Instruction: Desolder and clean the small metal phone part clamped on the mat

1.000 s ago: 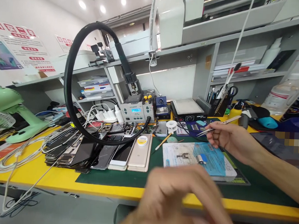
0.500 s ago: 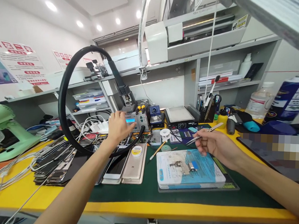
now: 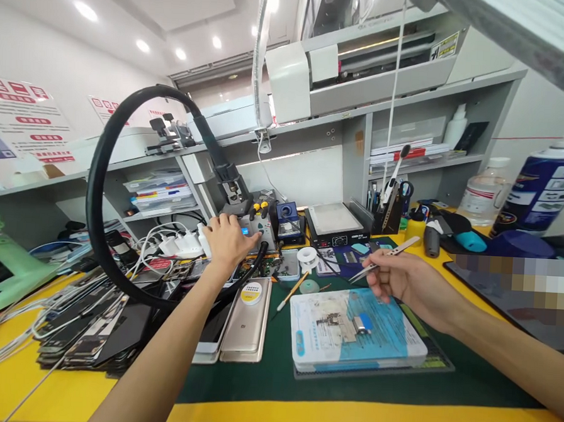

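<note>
My left hand (image 3: 230, 241) reaches to a grey soldering station (image 3: 268, 230) with a blue-lit display. Its fingers are spread and bent over the top of the station, and the thumb touches the front panel by the buttons. Between thumb and fingers of my right hand (image 3: 404, 279) are metal tweezers (image 3: 403, 247), their tips pointing down and left. Below them lies a flat white-and-blue box (image 3: 317, 346). On it sit a small silver-and-blue part (image 3: 363, 323) and a thin metallic piece (image 3: 335, 325).
A thick black hose (image 3: 94, 182) loops beside my left forearm. Stacked phone parts (image 3: 110, 328) and a gold phone (image 3: 241, 332) lie on the left. Behind the box are a brush (image 3: 291, 293), a solder reel (image 3: 307, 257) and a heating plate (image 3: 338, 221). A spray can (image 3: 538, 186) stands right.
My left thumb has moved onto the station's front panel, near the buttons. The view has shifted slightly. My right hand keeps the tweezers above the box.
</note>
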`<state>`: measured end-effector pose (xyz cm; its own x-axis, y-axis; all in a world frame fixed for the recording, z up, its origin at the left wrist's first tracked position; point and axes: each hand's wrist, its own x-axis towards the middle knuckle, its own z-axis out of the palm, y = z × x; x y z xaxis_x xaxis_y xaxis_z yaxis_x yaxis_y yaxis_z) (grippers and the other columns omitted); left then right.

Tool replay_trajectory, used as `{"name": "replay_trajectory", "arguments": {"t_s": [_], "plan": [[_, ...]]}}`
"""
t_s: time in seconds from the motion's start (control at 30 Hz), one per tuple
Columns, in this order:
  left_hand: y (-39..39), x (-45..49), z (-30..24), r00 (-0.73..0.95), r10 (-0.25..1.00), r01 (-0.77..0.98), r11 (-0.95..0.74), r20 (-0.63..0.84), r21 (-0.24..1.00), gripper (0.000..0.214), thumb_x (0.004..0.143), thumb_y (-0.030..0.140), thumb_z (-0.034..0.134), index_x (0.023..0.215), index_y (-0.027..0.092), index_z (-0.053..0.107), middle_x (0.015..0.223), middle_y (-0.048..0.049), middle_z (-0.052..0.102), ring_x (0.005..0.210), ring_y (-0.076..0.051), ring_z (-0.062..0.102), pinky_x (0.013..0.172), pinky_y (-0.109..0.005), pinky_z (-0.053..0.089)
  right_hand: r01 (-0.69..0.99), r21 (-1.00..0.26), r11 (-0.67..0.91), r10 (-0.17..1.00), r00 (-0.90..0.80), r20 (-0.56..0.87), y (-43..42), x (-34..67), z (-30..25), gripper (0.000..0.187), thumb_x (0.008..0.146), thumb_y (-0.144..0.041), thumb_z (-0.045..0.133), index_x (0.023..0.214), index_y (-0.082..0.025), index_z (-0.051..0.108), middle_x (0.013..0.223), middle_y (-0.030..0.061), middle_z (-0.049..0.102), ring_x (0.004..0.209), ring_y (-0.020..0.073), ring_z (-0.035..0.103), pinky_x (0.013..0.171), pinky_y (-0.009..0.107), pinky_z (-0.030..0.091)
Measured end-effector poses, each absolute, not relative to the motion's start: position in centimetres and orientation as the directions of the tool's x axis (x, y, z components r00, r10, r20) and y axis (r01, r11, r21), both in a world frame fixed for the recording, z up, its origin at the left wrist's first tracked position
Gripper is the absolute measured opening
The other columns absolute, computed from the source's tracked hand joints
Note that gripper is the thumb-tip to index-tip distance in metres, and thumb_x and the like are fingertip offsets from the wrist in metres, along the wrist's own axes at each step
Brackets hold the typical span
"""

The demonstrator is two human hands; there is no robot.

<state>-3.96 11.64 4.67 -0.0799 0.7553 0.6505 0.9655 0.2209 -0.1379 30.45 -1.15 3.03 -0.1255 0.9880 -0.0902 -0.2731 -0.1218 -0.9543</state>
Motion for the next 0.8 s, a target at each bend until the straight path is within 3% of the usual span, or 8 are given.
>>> {"name": "replay_trajectory", "arguments": {"t_s": [0.8], "plan": [[11.6, -2.7, 4.9, -0.207, 0.767, 0.962, 0.273, 0.607, -0.017, 0.052, 0.098, 0.054, 0.069, 0.135, 0.018, 0.063, 0.142, -0.0128, 0.063, 0.132, -0.030, 0.062, 0.112, -0.055, 0.056, -0.256, -0.955, -0.153, 0.984, -0.130, -0.123, -1.4, 30.2, 3.2, 0.035, 0.077, -0.047, 0.091, 0.080, -0.018, 0.071, 0.067, 0.0021, 0.068, 0.055, 0.0142, 0.060, 0.047, 0.024, 0.047]]}}
